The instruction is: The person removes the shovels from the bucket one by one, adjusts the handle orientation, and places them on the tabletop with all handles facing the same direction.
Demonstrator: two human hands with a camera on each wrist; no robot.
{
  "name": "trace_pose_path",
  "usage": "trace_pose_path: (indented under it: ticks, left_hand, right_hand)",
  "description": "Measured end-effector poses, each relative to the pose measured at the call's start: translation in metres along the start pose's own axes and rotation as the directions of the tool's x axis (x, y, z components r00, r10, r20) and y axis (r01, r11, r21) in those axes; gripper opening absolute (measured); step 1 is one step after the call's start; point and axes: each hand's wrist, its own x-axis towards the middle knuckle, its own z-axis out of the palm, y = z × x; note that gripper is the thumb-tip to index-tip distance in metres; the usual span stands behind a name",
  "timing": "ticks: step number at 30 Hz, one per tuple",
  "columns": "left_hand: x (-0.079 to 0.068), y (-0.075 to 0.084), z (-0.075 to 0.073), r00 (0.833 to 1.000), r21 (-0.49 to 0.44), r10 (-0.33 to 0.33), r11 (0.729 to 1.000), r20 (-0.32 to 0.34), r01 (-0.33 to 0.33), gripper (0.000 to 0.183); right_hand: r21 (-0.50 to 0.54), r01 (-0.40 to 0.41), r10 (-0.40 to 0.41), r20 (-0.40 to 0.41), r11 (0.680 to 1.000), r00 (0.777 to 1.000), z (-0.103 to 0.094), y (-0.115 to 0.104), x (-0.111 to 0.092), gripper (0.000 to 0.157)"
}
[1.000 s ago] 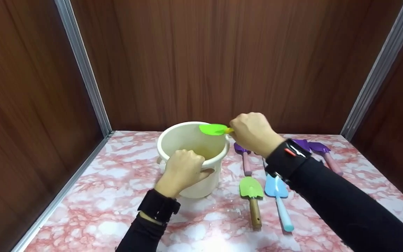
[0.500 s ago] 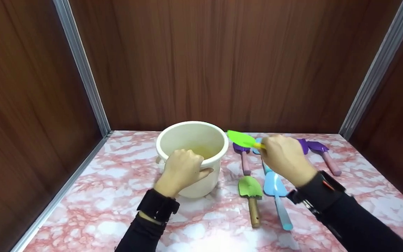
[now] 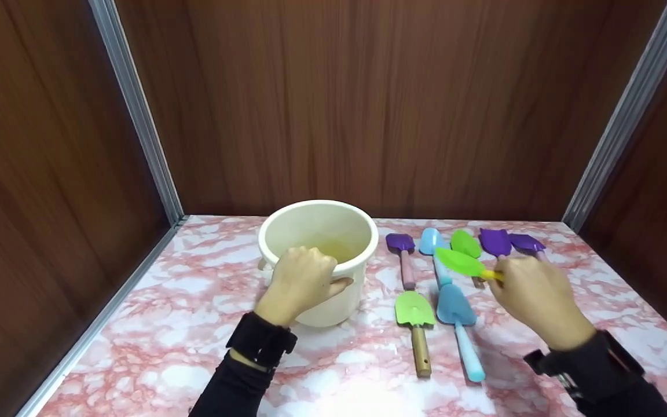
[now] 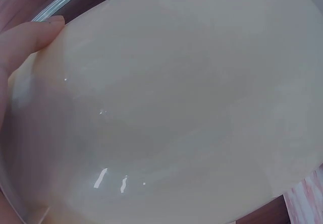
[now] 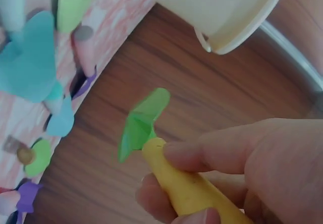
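A cream bucket [image 3: 333,301] stands left of centre in the head view, with something yellowish low inside it. My left hand [image 3: 304,281] grips its near rim, the thumb along the outside; in the left wrist view the bucket wall [image 4: 192,93] fills most of the frame. My right hand [image 3: 536,295] holds a hand trowel with a bright green blade [image 3: 460,262] by its yellow handle [image 5: 192,188]. The trowel is above the right side of the table, its blade pointing left and overlapping the trowels behind it in the head view.
Several trowels lie right of the bucket: a green one with a brown handle [image 3: 420,350], a light blue one [image 3: 468,350], a purple one with a pink handle [image 3: 407,269], and others farther back. Brown wood-grain walls [image 3: 345,104] enclose the marbled pink table [image 3: 183,324].
My right hand has carried the green trowel from over the bucket's right rim to the right and toward me, above the other trowels. The left hand has stayed on the rim.
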Motion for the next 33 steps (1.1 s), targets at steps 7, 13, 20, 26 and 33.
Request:
trace_pose_path:
  ticks: [7,13,20,26,33]
  left_hand:
    - [0.000,0.000,0.000,1.000,-0.010,-0.006,1.000,0.013,0.006,0.059]
    - [0.000,0.000,0.001,1.000,-0.017,-0.006,1.000,0.007,0.006,0.059]
    - [-0.001,0.000,0.001,1.000,-0.020,-0.009,1.000,0.005,0.009,0.059]
    - [0.001,0.002,0.002,1.000,-0.019,0.001,1.000,0.001,-0.001,0.057]
    - [0.000,0.000,0.002,1.000,-0.026,-0.009,1.000,0.004,0.009,0.058]
  right_hand:
    - [-0.024,-0.083,0.085,0.121,0.996,0.989,0.002,0.020,-0.022,0.016]
    - [-0.056,-0.128,0.137,0.214,0.990,0.967,0.007,0.032,-0.035,0.020]
    - [-0.088,-0.174,0.191,0.254,0.981,0.948,0.022,0.036,-0.044,0.016]
    - [-0.038,-0.204,0.204,0.346,0.978,0.916,0.032,0.036,-0.050,0.026]
    - [0.001,-0.225,0.196,0.486,0.974,0.852,0.036,0.032,-0.046,0.027]
